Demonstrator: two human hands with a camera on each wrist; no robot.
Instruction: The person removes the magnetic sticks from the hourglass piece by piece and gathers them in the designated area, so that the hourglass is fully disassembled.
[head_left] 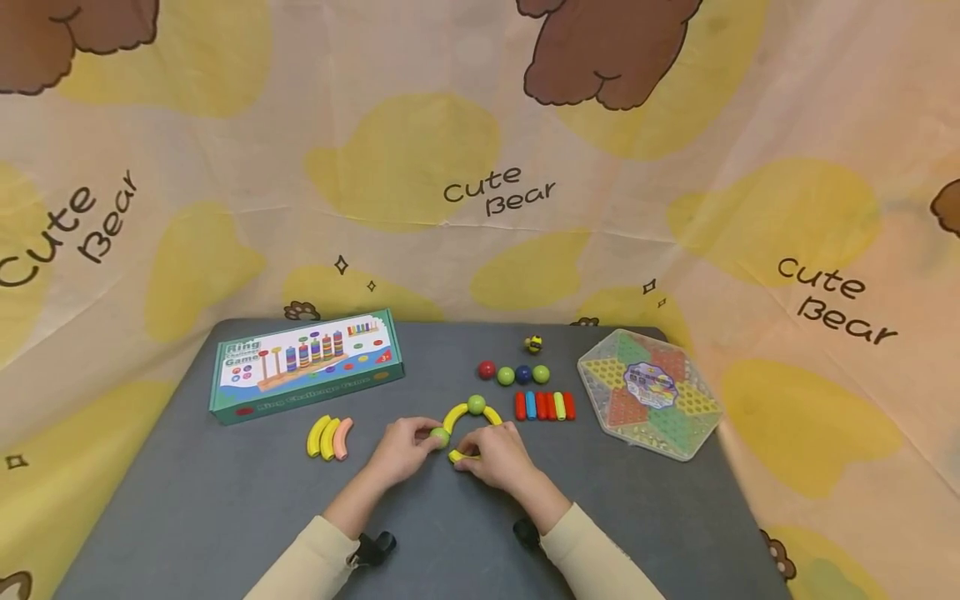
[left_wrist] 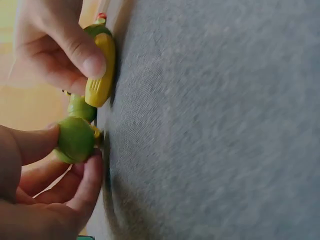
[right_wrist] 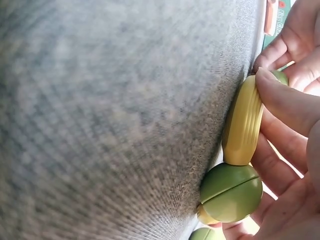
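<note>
My left hand (head_left: 405,450) pinches a green ball (left_wrist: 75,140) at the left end of an open ring of balls and curved pieces. My right hand (head_left: 497,457) grips a yellow curved piece (right_wrist: 243,122), thumb along its side. One end of that piece meets another green ball (right_wrist: 231,192), which the right hand hides in the head view. Its free end stands a small gap from the left hand's ball. Across the ring's far side, a yellow curved piece (head_left: 454,417), a green ball (head_left: 476,405) and another yellow curved piece (head_left: 492,415) join up.
Left lie loose curved pieces (head_left: 327,437), two yellow, one pink, before a game box (head_left: 307,367). Behind the ring at right are a row of balls (head_left: 522,375), several short sticks (head_left: 545,406) and a bee figure (head_left: 533,343). A hexagonal checkers box (head_left: 649,393) lies farther right.
</note>
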